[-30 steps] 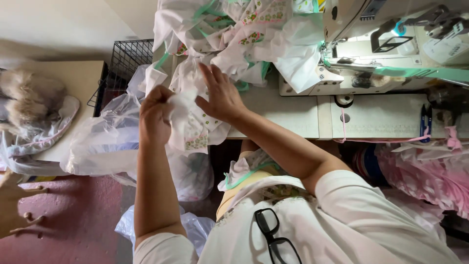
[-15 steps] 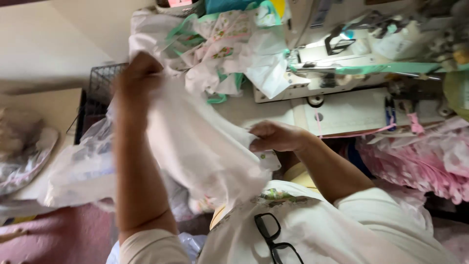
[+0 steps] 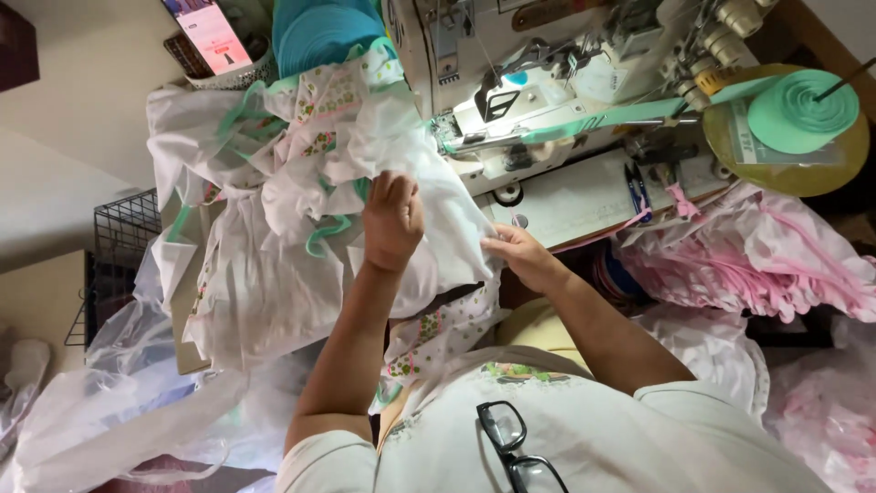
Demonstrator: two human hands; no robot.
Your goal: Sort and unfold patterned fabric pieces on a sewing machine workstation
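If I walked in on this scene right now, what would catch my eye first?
Probably the two hands at the centre: the left hand and the right hand both grip a piece of white fabric in front of a lit sewing machine. To their left lies a heap of white garments with green trim. At the right, a roll of mint green tape sits above a pile of pink ruffled cloth.

Piled white garments (image 3: 265, 274) crowd frame centre-left; sewing machine (image 3: 511, 82) blocks the top; bare machine table (image 3: 584, 196) right of centre offers passage
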